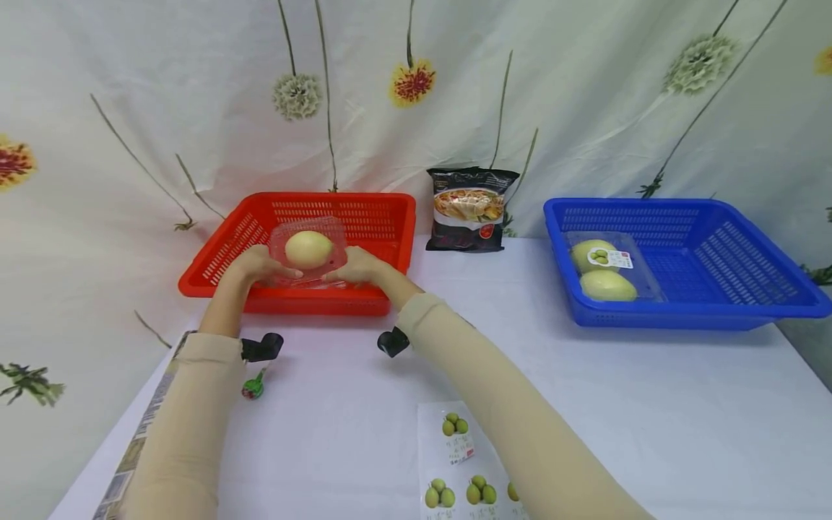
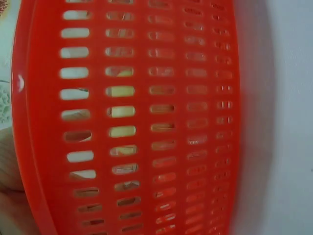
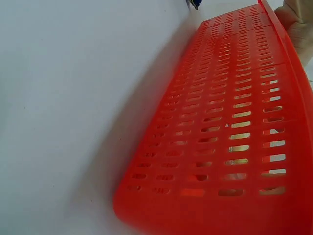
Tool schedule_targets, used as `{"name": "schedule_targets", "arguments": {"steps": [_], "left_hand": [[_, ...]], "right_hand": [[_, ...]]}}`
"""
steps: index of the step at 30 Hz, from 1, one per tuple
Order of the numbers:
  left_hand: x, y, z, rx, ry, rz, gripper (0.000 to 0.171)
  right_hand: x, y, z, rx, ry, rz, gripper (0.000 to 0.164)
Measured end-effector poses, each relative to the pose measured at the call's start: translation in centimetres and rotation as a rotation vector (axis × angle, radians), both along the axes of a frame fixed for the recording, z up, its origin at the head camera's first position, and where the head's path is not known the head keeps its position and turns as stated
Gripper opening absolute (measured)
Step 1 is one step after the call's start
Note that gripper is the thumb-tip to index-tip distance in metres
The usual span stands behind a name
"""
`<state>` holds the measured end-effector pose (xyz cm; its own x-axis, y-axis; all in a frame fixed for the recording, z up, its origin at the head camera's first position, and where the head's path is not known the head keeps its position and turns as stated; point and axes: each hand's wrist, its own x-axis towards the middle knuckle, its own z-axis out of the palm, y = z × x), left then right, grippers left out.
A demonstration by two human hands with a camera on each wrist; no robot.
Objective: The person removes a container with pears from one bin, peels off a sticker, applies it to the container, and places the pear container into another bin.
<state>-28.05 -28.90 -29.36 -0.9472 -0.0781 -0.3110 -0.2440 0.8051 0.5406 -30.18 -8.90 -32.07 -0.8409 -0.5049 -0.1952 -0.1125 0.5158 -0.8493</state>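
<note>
In the head view, my left hand [image 1: 258, 266] and right hand [image 1: 362, 267] hold a clear plastic box [image 1: 333, 230] from its two near sides, thumbs toward each other. One pale yellow oval fruit [image 1: 308, 250] shows in it. The box is over the inside of a red slotted basket [image 1: 312, 301], close to its front wall. In the left wrist view the basket wall [image 2: 142, 142] hides most of the left hand [image 2: 14, 191], and yellow shows through the slots. The right wrist view has the right hand [image 3: 299, 24] behind the basket rim, its fingers mostly hidden.
To the right, a blue basket [image 1: 656, 312] contains a labelled clear box with two yellow fruits. A black food packet [image 1: 468, 209] leans against the backdrop between the baskets. Nearer me lie a green-wrapped lollipop [image 1: 253, 388] and a sheet of fruit stickers [image 1: 434, 451], partly under the right arm.
</note>
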Motion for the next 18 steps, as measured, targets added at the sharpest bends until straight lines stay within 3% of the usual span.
{"name": "schedule_targets", "arguments": {"steps": [5, 8, 11, 14, 18], "left_hand": [[-0.1, 0.4, 0.0, -0.017, 0.030, -0.033, 0.042], [0.0, 0.5, 0.0, 0.006, 0.068, -0.045, 0.040], [0.2, 0.5, -0.2, 0.034, 0.116, -0.036, 0.048], [0.6, 0.5, -0.2, 0.089, 0.168, -0.013, 0.070], [1.3, 0.8, 0.2, 0.189, 0.254, 0.002, 0.084]], "right_hand": [[0.0, 0.0, -0.1, -0.039, -0.015, -0.145, 0.030], [0.0, 0.0, 0.1, -0.027, 0.014, -0.243, 0.030], [0.2, 0.2, 0.4, -0.030, 0.054, -0.291, 0.046], [0.4, 0.8, 0.8, -0.060, 0.110, -0.299, 0.063], [0.8, 2.0, 1.7, -0.132, 0.159, -0.267, 0.068]]}}
